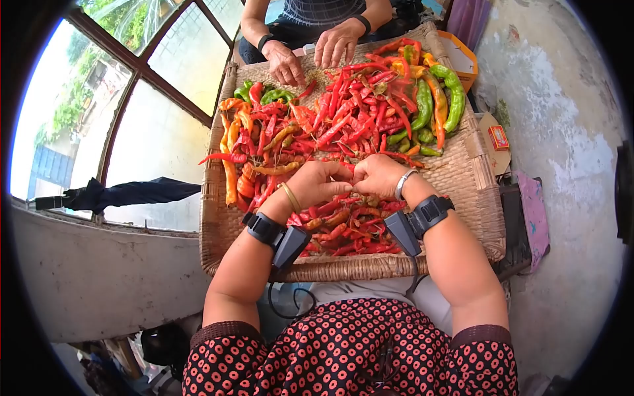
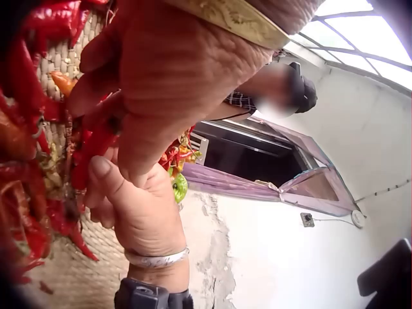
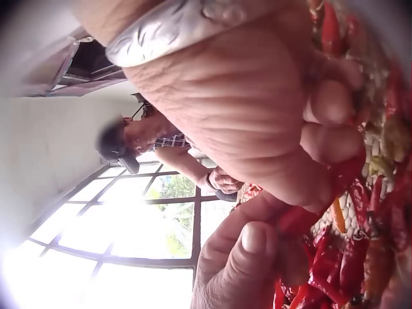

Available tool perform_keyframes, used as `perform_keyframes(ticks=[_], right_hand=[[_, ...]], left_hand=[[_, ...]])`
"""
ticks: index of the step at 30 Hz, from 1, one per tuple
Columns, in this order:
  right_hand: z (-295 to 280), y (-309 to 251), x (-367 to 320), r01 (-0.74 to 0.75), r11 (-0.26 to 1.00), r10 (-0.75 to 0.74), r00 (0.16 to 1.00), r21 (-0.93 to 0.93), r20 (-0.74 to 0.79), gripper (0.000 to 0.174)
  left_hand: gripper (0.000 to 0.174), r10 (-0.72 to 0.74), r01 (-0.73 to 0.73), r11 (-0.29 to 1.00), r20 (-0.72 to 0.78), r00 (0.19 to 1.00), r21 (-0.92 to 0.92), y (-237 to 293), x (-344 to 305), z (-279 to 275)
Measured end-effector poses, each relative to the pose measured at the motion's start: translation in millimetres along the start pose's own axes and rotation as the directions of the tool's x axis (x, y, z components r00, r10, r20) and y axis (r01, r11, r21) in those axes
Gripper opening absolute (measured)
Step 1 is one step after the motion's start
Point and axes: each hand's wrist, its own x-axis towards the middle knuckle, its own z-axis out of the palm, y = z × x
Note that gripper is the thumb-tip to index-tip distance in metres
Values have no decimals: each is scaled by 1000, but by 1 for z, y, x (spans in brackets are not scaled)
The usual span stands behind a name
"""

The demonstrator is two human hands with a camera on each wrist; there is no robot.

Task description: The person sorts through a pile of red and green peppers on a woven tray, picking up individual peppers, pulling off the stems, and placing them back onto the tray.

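Observation:
My left hand [image 1: 320, 183] and right hand [image 1: 380, 177] meet over the near part of a woven tray [image 1: 479, 198]. Between them is a red chili pepper [image 2: 96, 149], which the fingers of both hands pinch. In the right wrist view the same red chili pepper [image 3: 297, 220] shows between the left thumb and the curled right fingers; part of it is hidden. A pile of red chilies [image 1: 350, 228] lies below my wrists, and a larger heap of red chilies [image 1: 347, 109] spreads beyond my hands.
Across the tray, another person's hands [image 1: 284, 65] are at its far edge. Green peppers [image 1: 454, 96] lie at the right, orange ones [image 1: 231, 181] at the left. A folded dark umbrella [image 1: 142, 193] lies by the window. A cardboard box [image 1: 492, 142] stands beside the tray.

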Motion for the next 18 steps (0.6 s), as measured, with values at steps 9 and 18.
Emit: perform_keyframes(ticks=[9,18], right_hand=[[2,9,8,29,974,50,940,226,-338,14],[7,15,10,26,998,-3,924,54,-382,19]], left_hand=[[10,-271,283,958,-177,946,48,3,-17,-57],[32,69,152,904,-490,869,398,-32,-1,-60]])
